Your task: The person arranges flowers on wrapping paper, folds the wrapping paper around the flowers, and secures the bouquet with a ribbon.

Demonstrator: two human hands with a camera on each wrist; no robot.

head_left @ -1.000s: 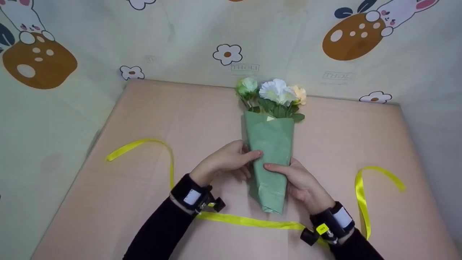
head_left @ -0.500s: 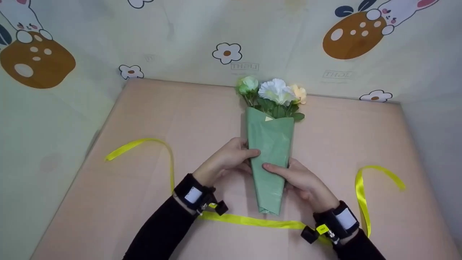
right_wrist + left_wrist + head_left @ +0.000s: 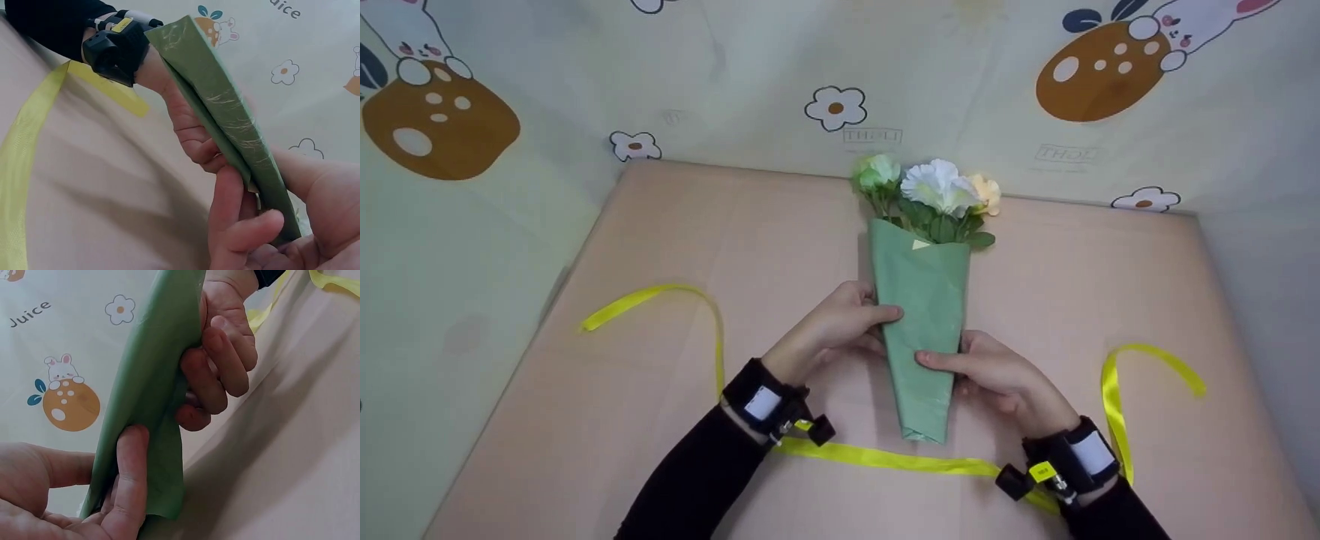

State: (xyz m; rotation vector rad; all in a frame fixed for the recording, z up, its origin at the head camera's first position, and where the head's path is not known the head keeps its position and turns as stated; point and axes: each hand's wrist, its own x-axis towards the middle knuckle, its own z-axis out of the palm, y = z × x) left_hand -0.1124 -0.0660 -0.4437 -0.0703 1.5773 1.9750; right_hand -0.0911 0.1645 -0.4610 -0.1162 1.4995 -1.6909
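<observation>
A bouquet wrapped in green paper (image 3: 926, 292) is held between both hands, its narrow end toward the person. White, pale green and peach flowers (image 3: 937, 186) with green leaves show above the paper. My left hand (image 3: 844, 319) grips the left edge, thumb on the front and fingers behind. Lower down, my right hand (image 3: 997, 375) holds the right edge, its thumb across the front. The left wrist view shows the back of the wrapper (image 3: 152, 382), with curled fingers of the right hand (image 3: 219, 360) against it. In the right wrist view, a folded paper edge (image 3: 208, 112) runs along the wrapper.
A long yellow ribbon (image 3: 885, 457) lies across the pinkish table (image 3: 780, 232) below the bouquet, passing under both forearms. Its ends curl up at the left and right. Behind the table hangs a pale printed backdrop (image 3: 735, 90). Each wrist wears a strapped camera.
The loose paper along the bouquet's lower left has been drawn in behind, so the wrapper looks narrower. The right hand has shifted slightly right and down; the left has edged up.
</observation>
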